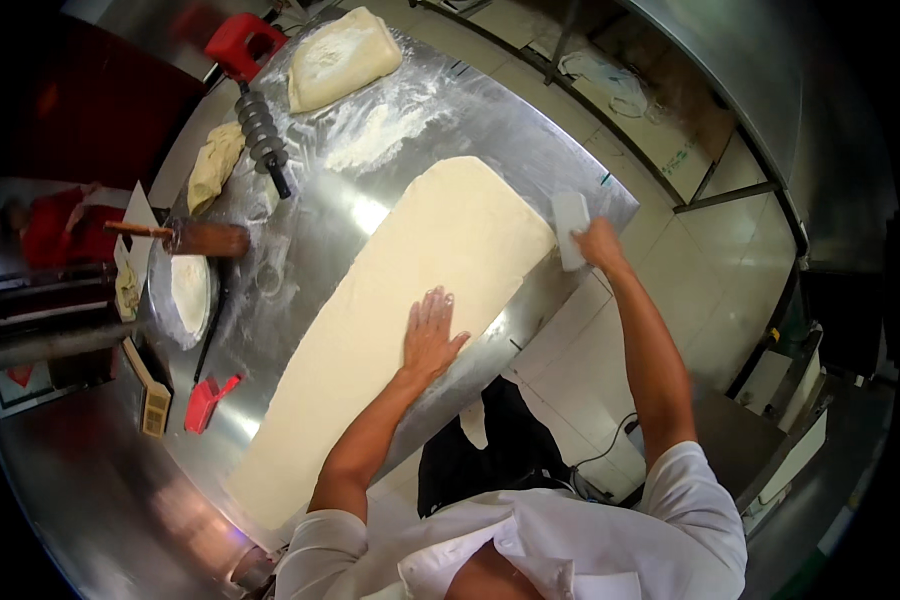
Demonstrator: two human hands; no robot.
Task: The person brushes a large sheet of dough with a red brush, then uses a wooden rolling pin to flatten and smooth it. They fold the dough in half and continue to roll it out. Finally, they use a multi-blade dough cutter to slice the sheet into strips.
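Note:
A long, pale sheet of rolled dough (370, 300) lies slantwise across the steel worktable (490, 120). My left hand (430, 335) rests flat on the dough near its right edge, fingers stretched out and lightly floured. At the far right corner of the table, my right hand (597, 243) grips a white, flat dough scraper (570, 222). The scraper is just beyond the sheet's right corner; whether it touches the tabletop I cannot tell.
At the back lie a thick floured dough slab (342, 62), loose flour (380, 135) and a disc roller (260, 130). Leftward are a yellowish lump (215, 168), a wooden rolling pin (208, 238), a flour bowl (208, 300) and a red scoop (202, 405). A red stool (245, 45) stands behind.

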